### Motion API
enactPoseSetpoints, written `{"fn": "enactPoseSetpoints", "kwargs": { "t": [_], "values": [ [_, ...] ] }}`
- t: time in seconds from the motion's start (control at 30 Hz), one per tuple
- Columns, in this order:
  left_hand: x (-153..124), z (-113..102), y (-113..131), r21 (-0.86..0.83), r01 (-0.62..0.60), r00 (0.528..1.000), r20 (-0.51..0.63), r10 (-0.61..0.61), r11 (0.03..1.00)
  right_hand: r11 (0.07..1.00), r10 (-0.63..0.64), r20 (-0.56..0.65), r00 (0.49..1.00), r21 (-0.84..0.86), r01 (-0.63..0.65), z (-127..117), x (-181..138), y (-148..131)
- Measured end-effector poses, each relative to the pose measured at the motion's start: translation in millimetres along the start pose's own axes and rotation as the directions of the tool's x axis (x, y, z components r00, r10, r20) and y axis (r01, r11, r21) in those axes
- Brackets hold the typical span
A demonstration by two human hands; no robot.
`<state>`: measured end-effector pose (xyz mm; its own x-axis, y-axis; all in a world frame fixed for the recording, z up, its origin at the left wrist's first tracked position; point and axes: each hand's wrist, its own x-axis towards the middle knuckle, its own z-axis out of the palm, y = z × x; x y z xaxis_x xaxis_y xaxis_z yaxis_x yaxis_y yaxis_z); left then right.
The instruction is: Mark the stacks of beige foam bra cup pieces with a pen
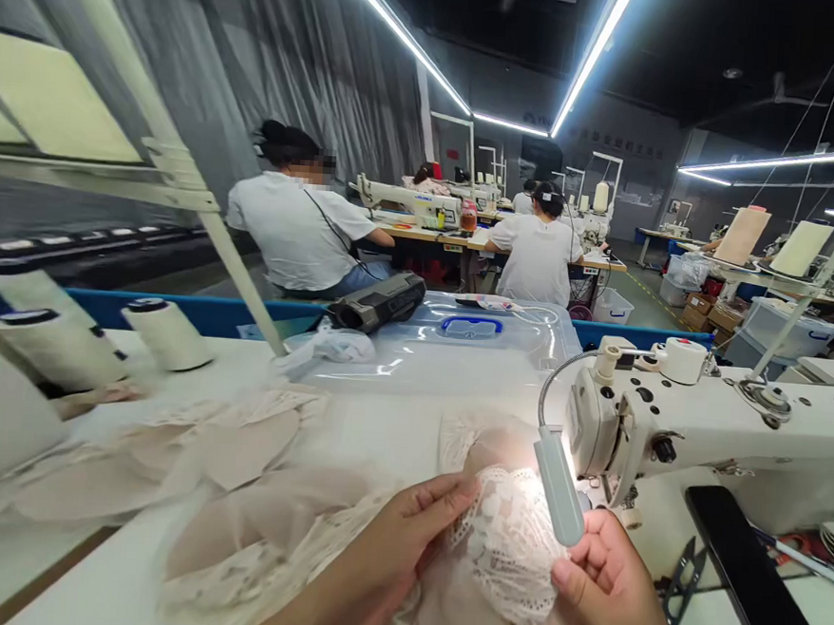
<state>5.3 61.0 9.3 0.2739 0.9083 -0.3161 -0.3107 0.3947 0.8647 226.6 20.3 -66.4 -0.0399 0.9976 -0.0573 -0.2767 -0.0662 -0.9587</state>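
A cream lace fabric piece (507, 547) with a scalloped edge is stretched between my two hands, lit by a small lamp. My left hand (420, 532) pinches its left edge between thumb and fingers. At the lower right edge, my right hand (602, 578) pinches the lace too. The grey lamp head (560, 489) hangs just over the lace on a bendable neck, close to my right fingers. Just behind and to the right stands the white sewing machine (695, 418). More beige and lace fabric pieces (266, 521) lie left of my left hand.
A black phone (752, 574) and thread snips (684, 583) lie at the right. Thread cones (167, 335) stand at the left by a slanted pole (238, 271). A clear lidded bin (429, 351) is ahead, with a dark device (379, 302) on it. Other people sit at machines beyond.
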Motion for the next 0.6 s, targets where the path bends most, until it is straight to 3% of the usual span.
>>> {"fn": "enactPoseSetpoints", "kwargs": {
  "t": [0.27,0.6],
  "values": [
    [-2.8,-1.6,1.3,0.083,-0.148,0.989,0.012,0.148,0.985,0.990,-0.075,0.031,0.997,-0.119,0.079,-4.7,4.8,19.4],
    [-5.5,1.9,4.3,0.007,-0.059,0.996,-0.072,0.060,0.998,0.991,-0.026,0.029,0.999,-0.129,0.030,-1.0,2.0,5.0]
  ]
}}
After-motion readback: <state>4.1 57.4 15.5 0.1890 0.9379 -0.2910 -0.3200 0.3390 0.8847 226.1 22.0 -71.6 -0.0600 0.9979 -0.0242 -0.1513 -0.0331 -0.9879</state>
